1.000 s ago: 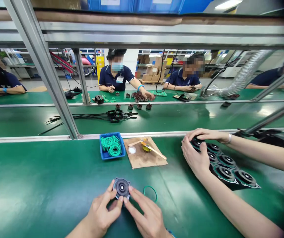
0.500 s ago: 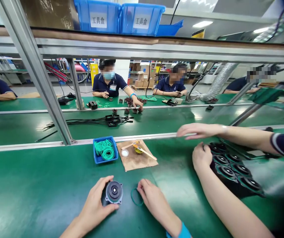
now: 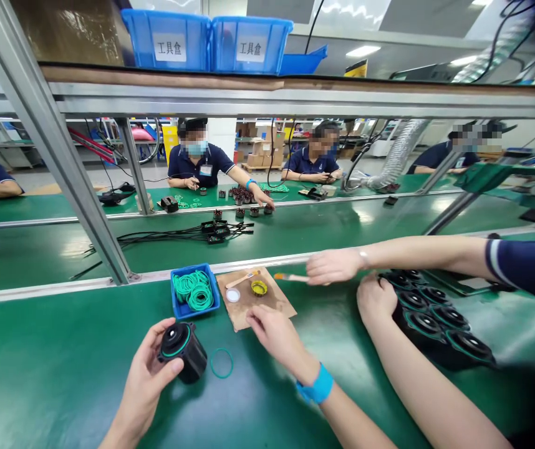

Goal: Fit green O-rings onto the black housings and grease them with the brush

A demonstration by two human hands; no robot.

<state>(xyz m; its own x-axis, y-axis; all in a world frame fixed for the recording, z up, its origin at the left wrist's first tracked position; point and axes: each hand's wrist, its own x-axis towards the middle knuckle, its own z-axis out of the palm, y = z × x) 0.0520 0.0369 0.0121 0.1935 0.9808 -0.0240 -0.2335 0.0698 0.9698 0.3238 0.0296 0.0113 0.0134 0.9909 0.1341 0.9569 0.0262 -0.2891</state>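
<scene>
Gripping a black housing (image 3: pixel 195 360), the left hand (image 3: pixel 144 377) holds it tilted over the desk (image 3: pixel 62 374), a green band (image 3: pixel 182 348) circling its top. Just past three o'clock from it lies a loose green ring (image 3: pixel 222 376). Near twelve sits a blue bin (image 3: pixel 186 311) heaped with more rings (image 3: pixel 197 290). Farther out, shy of three, the right hand (image 3: pixel 275 338) hangs at the cardboard's (image 3: pixel 239 317) near edge, fingers bunched; I can't tell whether they pinch anything. Beyond, toward one o'clock, a co-worker's hand (image 3: pixel 335 267) grasps a brush (image 3: pixel 294 278).

The green bench (image 3: pixel 85 368) carries cardboard (image 3: pixel 245 315), blue tray (image 3: pixel 179 310), ring (image 3: pixel 222 378).
</scene>
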